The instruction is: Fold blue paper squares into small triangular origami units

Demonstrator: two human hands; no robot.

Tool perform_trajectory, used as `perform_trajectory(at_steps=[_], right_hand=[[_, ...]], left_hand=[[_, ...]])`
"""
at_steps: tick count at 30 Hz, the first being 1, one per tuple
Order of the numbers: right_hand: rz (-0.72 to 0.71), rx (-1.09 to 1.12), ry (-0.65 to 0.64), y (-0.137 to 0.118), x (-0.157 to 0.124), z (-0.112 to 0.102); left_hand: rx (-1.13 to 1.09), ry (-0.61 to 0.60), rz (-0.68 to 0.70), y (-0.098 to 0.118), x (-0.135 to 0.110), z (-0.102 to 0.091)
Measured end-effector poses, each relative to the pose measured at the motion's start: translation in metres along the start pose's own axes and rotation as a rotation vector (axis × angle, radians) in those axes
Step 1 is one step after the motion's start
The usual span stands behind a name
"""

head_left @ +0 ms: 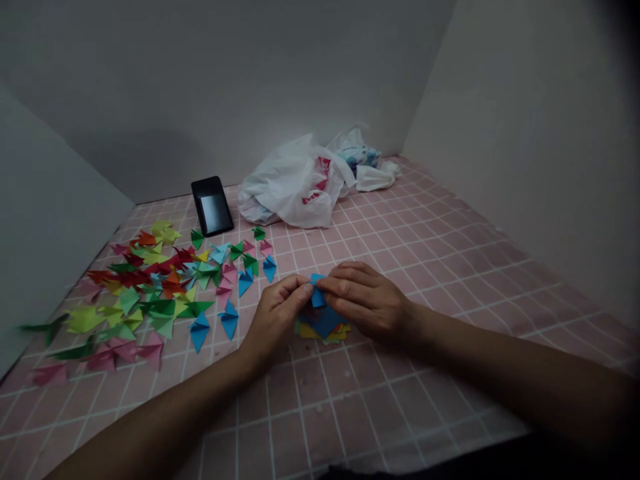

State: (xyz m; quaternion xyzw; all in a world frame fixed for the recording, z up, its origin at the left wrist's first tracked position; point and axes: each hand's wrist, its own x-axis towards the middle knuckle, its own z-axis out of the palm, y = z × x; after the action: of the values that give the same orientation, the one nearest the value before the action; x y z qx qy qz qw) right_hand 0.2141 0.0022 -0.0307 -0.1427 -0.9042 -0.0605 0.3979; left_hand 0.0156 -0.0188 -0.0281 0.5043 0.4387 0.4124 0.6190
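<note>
A small folded piece of blue paper (317,298) is pinched between my two hands near the middle of the view. My left hand (280,310) grips its left side with thumb and bent fingers. From the right, the fingertips and thumb of my right hand (370,300) close on its other side. Just beneath lies a stack of square coloured paper (327,325), blue on top with yellow and other edges showing, partly hidden by my hands. Several folded blue paper pieces (229,320) rest on the table left of my left hand.
Many folded paper pieces (165,307) in several colours spread across the left side. A black phone-like device (213,207) leans near the back wall. A white plastic bag (295,183) and a crumpled blue-white packet (357,155) sit behind my hands on the pink checked tablecloth (425,253).
</note>
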Motion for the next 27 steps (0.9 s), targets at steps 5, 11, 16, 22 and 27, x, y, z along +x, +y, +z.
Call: perform_trajectory(at_steps=[5, 11, 16, 22, 27], right_hand=[[-0.006, -0.008, 0.027, 0.001, -0.001, 0.003], [0.301, 0.156, 0.081, -0.003, -0.003, 0.004], [0.468, 0.322, 0.101, -0.003, -0.004, 0.005], [0.811, 0.647, 0.112, -0.007, -0.002, 0.006], [1.161, 1.105, 0.149, -0.006, -0.004, 0.013]], left_hand=[[0.041, 0.013, 0.037, 0.003, 0.000, 0.001], [0.091, 0.104, 0.020, 0.006, 0.001, 0.004], [0.079, 0.155, -0.017, 0.005, 0.002, 0.006], [0.074, 0.205, 0.015, 0.003, 0.001, 0.006], [0.129, 0.194, 0.075, 0.004, 0.000, 0.005]])
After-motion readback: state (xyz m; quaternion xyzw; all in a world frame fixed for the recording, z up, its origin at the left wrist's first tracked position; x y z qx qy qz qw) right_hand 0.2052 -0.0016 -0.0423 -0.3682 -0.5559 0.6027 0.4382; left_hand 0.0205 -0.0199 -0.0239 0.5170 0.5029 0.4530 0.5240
